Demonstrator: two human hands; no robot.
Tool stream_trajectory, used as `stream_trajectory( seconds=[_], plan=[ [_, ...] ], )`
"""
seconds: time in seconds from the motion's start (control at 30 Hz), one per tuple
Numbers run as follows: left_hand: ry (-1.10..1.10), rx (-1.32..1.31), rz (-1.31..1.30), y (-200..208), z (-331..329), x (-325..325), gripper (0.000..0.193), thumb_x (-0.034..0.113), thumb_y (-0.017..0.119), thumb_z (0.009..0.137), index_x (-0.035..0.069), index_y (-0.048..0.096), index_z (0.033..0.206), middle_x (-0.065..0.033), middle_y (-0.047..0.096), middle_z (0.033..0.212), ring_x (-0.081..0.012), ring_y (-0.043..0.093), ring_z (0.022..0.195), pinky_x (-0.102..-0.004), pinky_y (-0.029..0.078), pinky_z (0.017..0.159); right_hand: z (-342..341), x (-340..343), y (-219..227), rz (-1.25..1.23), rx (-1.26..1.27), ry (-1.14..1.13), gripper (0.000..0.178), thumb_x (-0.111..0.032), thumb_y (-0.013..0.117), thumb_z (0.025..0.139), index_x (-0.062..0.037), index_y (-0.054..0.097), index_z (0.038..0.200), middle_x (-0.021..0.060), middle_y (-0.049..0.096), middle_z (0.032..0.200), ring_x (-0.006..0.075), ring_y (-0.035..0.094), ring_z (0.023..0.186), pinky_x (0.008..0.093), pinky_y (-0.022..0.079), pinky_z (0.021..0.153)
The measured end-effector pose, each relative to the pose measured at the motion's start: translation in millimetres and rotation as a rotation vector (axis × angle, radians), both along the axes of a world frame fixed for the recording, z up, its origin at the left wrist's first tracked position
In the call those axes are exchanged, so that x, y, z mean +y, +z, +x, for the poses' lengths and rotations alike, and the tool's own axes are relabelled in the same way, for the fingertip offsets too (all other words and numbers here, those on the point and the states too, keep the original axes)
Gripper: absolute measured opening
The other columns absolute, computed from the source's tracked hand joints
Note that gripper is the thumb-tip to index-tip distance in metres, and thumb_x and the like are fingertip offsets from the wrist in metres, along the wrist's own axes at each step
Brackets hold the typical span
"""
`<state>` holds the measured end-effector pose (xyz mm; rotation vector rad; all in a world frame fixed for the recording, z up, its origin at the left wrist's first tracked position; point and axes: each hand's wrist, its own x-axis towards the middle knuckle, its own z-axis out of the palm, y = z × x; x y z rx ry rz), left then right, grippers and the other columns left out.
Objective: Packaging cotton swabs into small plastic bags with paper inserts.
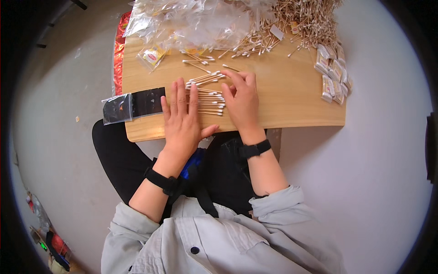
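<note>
Grey shirt (pixel 223 246) nearest; left hand (pixel 181 121) spread flat over cotton swabs (pixel 211 103), right hand (pixel 242 102) with parted grip beside tips; probably light, snappable, best pinched mid-stick

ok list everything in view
Wooden tabletop: one, light brown, centre
Heaped wooden cotton swabs: uncountable, white-tipped tan, far right
Spread cotton swabs: many, same colours, nearer centre
Crumpled plastic bags: uncountable, clear, far left
Yellow-labelled plastic bag: one, clear, left
Boxy swab packs: several, white and tan, right
Flat strip, partly bagged: one, black, left
Shiny sheet: one, red, left
Floor clutter: count unclear, mixed, lower left
Left grip: one, bare, over swabs
Right grip: one, bare, beside swabs
Wristbands: two, black, wrists
Shirt: one, grey, torso
Trousers: one pair, black, legs
</note>
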<state>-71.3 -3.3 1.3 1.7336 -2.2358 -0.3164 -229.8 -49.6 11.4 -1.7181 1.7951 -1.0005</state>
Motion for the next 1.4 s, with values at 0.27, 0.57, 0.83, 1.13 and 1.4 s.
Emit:
stream_trajectory(
  seconds=[0.27, 0.57, 0.83, 1.13, 1.4],
  plan=[
    [-0.060, -0.023, 0.024, -7, -7, 4, 0.113, 0.064, 0.073, 0.062, 0.005, 0.031, 0.149, -0.0203, 0.017, 0.159, -0.0325, 0.014, 0.148, -0.0528, 0.007, 0.118, -11, -4, -7, 0.061, 0.049, 0.060, 0.007, -0.008, 0.068, 0.082, -0.0095, 0.066, 0.088, 0.0075, 0.054, 0.097, 0.0249, 0.063, 0.084, 0.0384, 0.052, 0.068],
    [-0.054, -0.011, -0.014, -9, -7, 4, 0.114, 0.065, 0.072, 0.062, 0.006, 0.030, 0.150, -0.0197, 0.016, 0.159, -0.0323, 0.013, 0.149, -0.0521, 0.006, 0.119, -8, -1, -3, 0.036, 0.055, 0.085, 0.003, -0.009, 0.068, 0.082, -0.0076, 0.066, 0.085, 0.0073, 0.055, 0.095, 0.0228, 0.064, 0.075, 0.0374, 0.051, 0.065],
    [-0.065, -0.009, 0.022, -8, -6, 4, 0.113, 0.065, 0.071, 0.064, 0.003, 0.029, 0.149, -0.0190, 0.018, 0.158, -0.0312, 0.015, 0.148, -0.0524, 0.006, 0.119, -6, -3, 1, 0.045, -0.099, 0.018, 0.006, -0.010, 0.066, 0.084, -0.0082, 0.070, 0.088, 0.0068, 0.057, 0.092, 0.0238, 0.062, 0.071, 0.0367, 0.051, 0.065],
    [-0.055, 0.019, 0.023, -1, -9, 7, 0.114, 0.064, 0.072, 0.063, 0.003, 0.029, 0.149, -0.0208, 0.020, 0.157, -0.0333, 0.017, 0.147, -0.0538, 0.007, 0.118, -8, 8, -5, 0.031, -0.184, -0.035, 0.017, -0.014, 0.058, 0.095, -0.0040, 0.069, 0.102, 0.0072, 0.056, 0.103, 0.0137, 0.059, 0.086, 0.0266, 0.049, 0.072],
    [-0.067, -0.155, -0.007, -9, -15, 0, 0.117, 0.058, 0.076, 0.061, 0.001, 0.026, 0.150, -0.0224, 0.016, 0.158, -0.0348, 0.014, 0.148, -0.0550, 0.007, 0.118, 38, 20, -25, -0.136, -0.560, -0.080, 0.032, -0.022, 0.042, 0.103, 0.0013, 0.053, 0.123, 0.0158, 0.050, 0.119, 0.0266, 0.050, 0.109, 0.0358, 0.039, 0.099]
  ],
)
